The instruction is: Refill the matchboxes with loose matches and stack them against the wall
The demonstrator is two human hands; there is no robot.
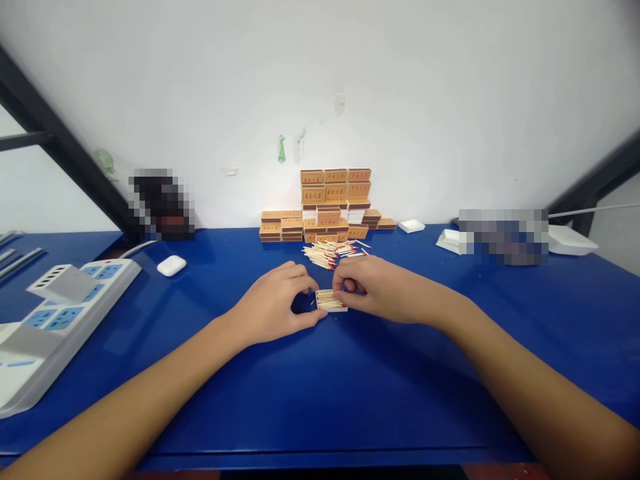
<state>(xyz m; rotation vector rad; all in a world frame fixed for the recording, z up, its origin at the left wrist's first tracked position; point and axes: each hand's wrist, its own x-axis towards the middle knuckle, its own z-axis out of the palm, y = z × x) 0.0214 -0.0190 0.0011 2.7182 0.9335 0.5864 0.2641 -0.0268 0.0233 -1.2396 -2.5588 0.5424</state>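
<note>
1. I see my left hand (273, 303) resting on the blue table (350, 387), fingers curled, with the thumb and fingertips touching the left end of a small white tray of matches (331, 301).
2. My right hand (380, 288) holds the right end of the same tray; its fingers are bent and pressed close together around that end.
3. The tray lies flat in the middle of the table, between both hands, filled with matches.
4. Just beyond the hands there is a loose pile of matches (333, 253) with red heads.
5. Farther, against the wall, stands a stack of matchboxes (327, 203).
6. On the left I see a white earbud case (171, 265) and a power strip (60, 313).
7. Far right there is an empty white tray (411, 225).
</note>
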